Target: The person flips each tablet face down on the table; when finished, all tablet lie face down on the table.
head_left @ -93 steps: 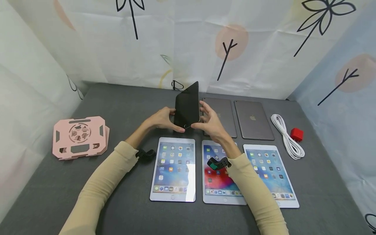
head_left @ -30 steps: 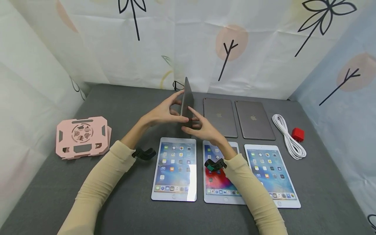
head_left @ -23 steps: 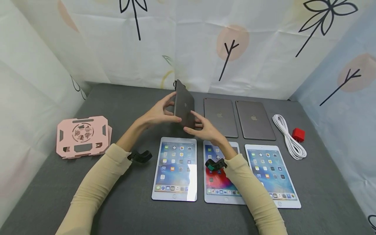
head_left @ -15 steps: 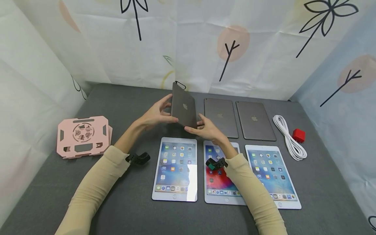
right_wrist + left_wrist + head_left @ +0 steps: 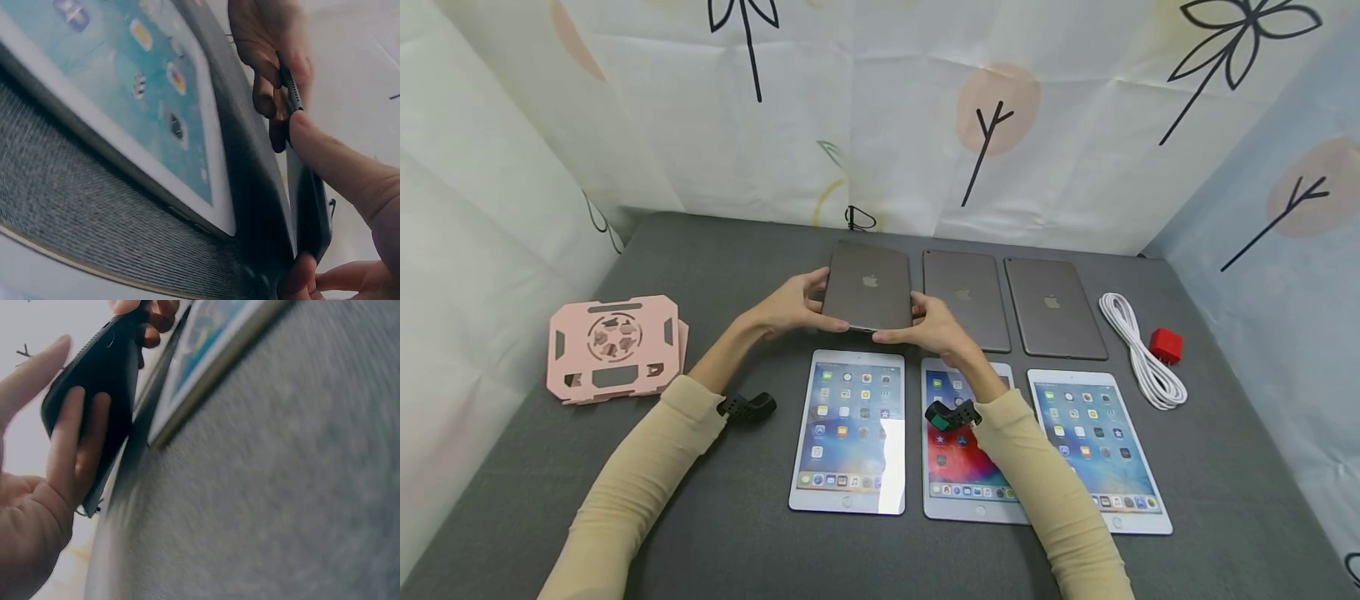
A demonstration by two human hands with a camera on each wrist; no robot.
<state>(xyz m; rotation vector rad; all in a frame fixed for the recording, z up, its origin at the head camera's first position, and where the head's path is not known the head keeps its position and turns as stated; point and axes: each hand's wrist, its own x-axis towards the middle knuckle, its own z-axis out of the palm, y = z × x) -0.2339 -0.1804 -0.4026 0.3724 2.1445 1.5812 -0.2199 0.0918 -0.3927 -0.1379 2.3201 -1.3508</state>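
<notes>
A dark grey tablet point(image 5: 868, 287) with an apple logo is held between both hands, back side up, its near edge raised off the table. My left hand point(image 5: 790, 306) grips its left side, thumb on the near edge and fingers underneath, as the left wrist view shows. At the right near corner my right hand point(image 5: 936, 325) pinches it between thumb and fingers. In the left wrist view the black screen side of the tablet point(image 5: 115, 375) faces down. Right of it, two more grey tablets, a nearer one point(image 5: 966, 312) and a farther one point(image 5: 1052, 321), lie face down.
White tablets with lit screens lie in front: left point(image 5: 850, 425), middle point(image 5: 942, 467) under the right forearm, and right point(image 5: 1093, 433). Pink laser-cut plates point(image 5: 613, 346) sit at far left. A coiled white cable point(image 5: 1138, 350) and red charger point(image 5: 1166, 345) lie at right.
The held tablet has turned over: its black screen faced me earlier, then it stood edge-on, and now its grey back faces up and it tilts down flatter. Both hands kept hold.
</notes>
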